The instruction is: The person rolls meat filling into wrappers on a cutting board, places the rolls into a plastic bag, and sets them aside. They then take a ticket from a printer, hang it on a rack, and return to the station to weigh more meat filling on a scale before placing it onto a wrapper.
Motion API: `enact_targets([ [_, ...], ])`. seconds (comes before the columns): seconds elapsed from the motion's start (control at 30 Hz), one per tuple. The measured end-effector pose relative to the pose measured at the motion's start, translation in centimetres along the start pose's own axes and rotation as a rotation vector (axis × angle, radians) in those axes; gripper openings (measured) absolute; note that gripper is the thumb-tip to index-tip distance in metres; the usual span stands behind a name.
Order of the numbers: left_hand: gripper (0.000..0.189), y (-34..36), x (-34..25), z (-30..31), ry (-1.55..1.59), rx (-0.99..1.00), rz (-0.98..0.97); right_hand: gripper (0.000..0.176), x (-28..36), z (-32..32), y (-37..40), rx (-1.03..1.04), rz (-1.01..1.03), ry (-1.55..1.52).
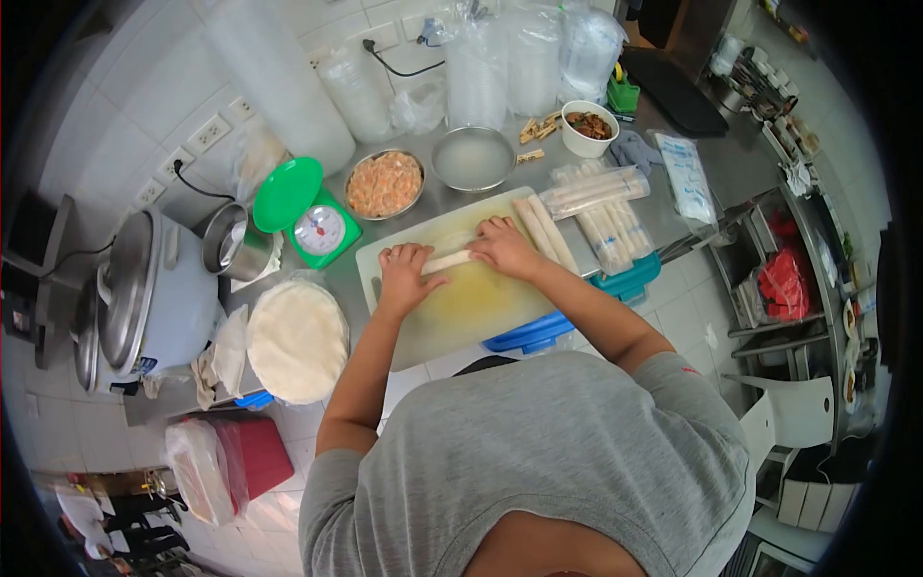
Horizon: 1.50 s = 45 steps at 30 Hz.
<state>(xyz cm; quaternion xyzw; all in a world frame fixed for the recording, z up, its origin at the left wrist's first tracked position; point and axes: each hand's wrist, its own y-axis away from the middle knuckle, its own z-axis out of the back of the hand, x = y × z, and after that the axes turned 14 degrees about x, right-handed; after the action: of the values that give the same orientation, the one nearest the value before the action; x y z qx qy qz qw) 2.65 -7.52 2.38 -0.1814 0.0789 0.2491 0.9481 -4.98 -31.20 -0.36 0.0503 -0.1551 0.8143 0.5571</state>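
On the pale cutting board (413, 332) lies a thin white roll (447, 261), between my two hands. My left hand (406, 277) rests at the roll's left end, fingers apart, thumb pointing right. At its right end my right hand (502, 247) lies on it with fingers spread. Two finished-looking rolls (546, 229) lie side by side at the board's right edge. Behind the board are a metal bowl of pinkish filling (385, 184) and a round metal dish (474, 159). A stack of round white wrappers (297, 341) sits left of the board.
A green scale (322, 231) and a metal pot (236, 242) stand at the left, beside a large lidded cooker (159, 288). Bagged rolls (601, 207), a white tub of dark food (588, 129) and a flat plastic pack (685, 178) lie at the right. Plastic-wrapped containers (476, 72) line the wall.
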Motion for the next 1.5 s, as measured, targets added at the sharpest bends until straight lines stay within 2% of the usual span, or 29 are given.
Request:
enact_targets([
  [0.1, 0.026, -0.1, 0.6, -0.5, -0.005, 0.051, -0.001, 0.031, 1.1, 1.1, -0.7, -0.093, 0.001, -0.036],
  [0.2, 0.027, -0.3, 2.0, -1.5, -0.007, 0.090, 0.003, 0.027, 1.3, 1.4, -1.0, 0.017, 0.029, -0.006],
  [0.3, 0.027, -0.9, 2.0, -1.0, -0.017, 0.068, 0.011, 0.027, 0.7, 1.4, -1.6, 0.063, 0.015, -0.050],
  [0.5, 0.023, -2.0, 1.6, -0.5, 0.020, 0.047, 0.054, 0.029, -0.8, 0.0, -3.3, -0.063, 0.021, 0.015],
  [0.6, 0.023, -2.3, 2.9, -1.8, -0.004, 0.074, 0.084, 0.030, 0.6, 1.1, -3.9, -0.111, 0.095, -0.030],
  [0.63, 0.024, -2.5, 3.1, -1.9, -0.015, 0.083, 0.101, 0.031, 0.6, 0.9, -4.1, -0.071, 0.112, 0.006],
  [0.73, 0.024, -2.9, 3.4, -2.0, -0.038, 0.063, 0.137, 0.031, 0.3, -0.4, -4.6, 0.012, 0.133, 0.056],
  [0.83, 0.028, -2.9, 2.6, -1.9, 0.011, -0.154, 0.269, 0.028, -0.7, -1.2, -5.7, 0.025, 0.099, 0.009],
  [0.93, 0.031, -1.6, 1.8, -1.8, 0.360, -0.431, 0.339, 0.025, -1.1, -1.5, -6.3, 0.058, 0.057, -0.036],
  [1.0, 0.036, -0.4, -0.4, -1.0, 0.905, -0.448, 0.551, 0.023, -1.2, -1.3, -6.9, 0.095, 0.012, -0.090],
  [1.1, 0.039, 1.4, -1.8, -2.2, 1.709, -0.381, 0.831, 0.025, -1.4, 0.2, -7.7, 0.489, -0.143, -0.541],
  [1.13, 0.040, 1.7, -2.0, -2.8, 1.977, -0.333, 0.911, 0.027, -0.8, 0.9, -7.4, 0.567, -0.230, -0.845],
  [1.2, 0.036, 0.8, -3.6, -1.2, 2.045, -0.311, 0.862, 0.032, 1.0, 2.7, -6.3, 0.705, -0.415, -1.450],
  [1.23, 0.035, 0.0, -4.7, 0.2, 2.079, -0.298, 0.837, 0.032, 2.1, 3.3, -5.6, 0.806, -0.380, -1.560],
  [1.27, 0.029, -1.5, -5.6, 1.9, 2.109, -0.487, 0.582, 0.033, 3.5, 3.7, -4.9, 0.907, -0.343, -1.663],
  [1.3, 0.028, -1.5, -5.1, 2.3, 2.090, -0.443, 0.487, 0.033, 4.6, 4.0, -4.3, 1.004, -0.304, -1.772],
  [1.37, 0.028, -1.2, -4.4, 3.9, 2.042, -0.352, 0.301, 0.034, 6.4, 4.0, -3.2, 0.988, -0.162, -1.733],
  [1.5, 0.028, -1.5, -6.7, 7.1, 1.785, -0.296, 0.292, 0.036, 8.2, 6.2, -2.2, 0.803, 0.050, -1.477],
])
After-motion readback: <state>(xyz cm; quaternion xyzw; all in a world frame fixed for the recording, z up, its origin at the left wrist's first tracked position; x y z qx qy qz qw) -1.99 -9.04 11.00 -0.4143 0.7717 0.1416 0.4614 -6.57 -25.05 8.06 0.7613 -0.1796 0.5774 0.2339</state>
